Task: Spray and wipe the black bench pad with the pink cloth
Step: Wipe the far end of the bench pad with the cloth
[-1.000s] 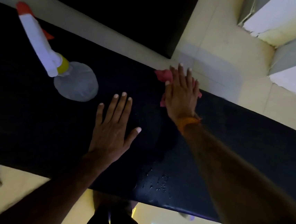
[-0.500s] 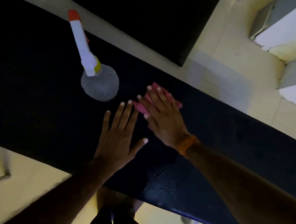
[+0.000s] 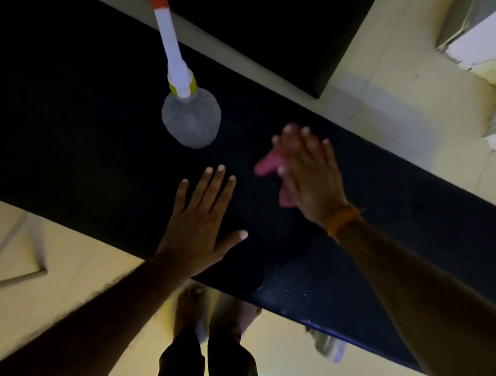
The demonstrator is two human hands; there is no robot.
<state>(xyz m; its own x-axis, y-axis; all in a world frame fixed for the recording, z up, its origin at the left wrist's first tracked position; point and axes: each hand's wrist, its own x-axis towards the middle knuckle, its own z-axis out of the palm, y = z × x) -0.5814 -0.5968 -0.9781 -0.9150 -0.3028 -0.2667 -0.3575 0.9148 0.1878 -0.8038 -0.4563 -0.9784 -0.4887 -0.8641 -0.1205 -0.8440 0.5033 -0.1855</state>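
Head view: the right hand (image 3: 308,175), fingers straight, presses the pink cloth (image 3: 268,164) on the black bench pad (image 3: 81,111), just right of the spray bottle (image 3: 190,121). The left hand (image 3: 201,222) lies flat and spread, nearer than the bottle, holding nothing. I think overlapping strokes with even pressure should take the droplets (image 3: 289,285) too.

We are seeing the right hand (image 3: 306,169) smeared by blur, its fingertips reading as soft streaks. It is covering most of the pink cloth (image 3: 268,165); only a blurred edge is showing beside the fingers. The black bench pad (image 3: 79,129) is being cut off by the left and right edges. Under its near edge, a pale grey object (image 3: 327,344) is sitting half hidden, too blurred for us to name.
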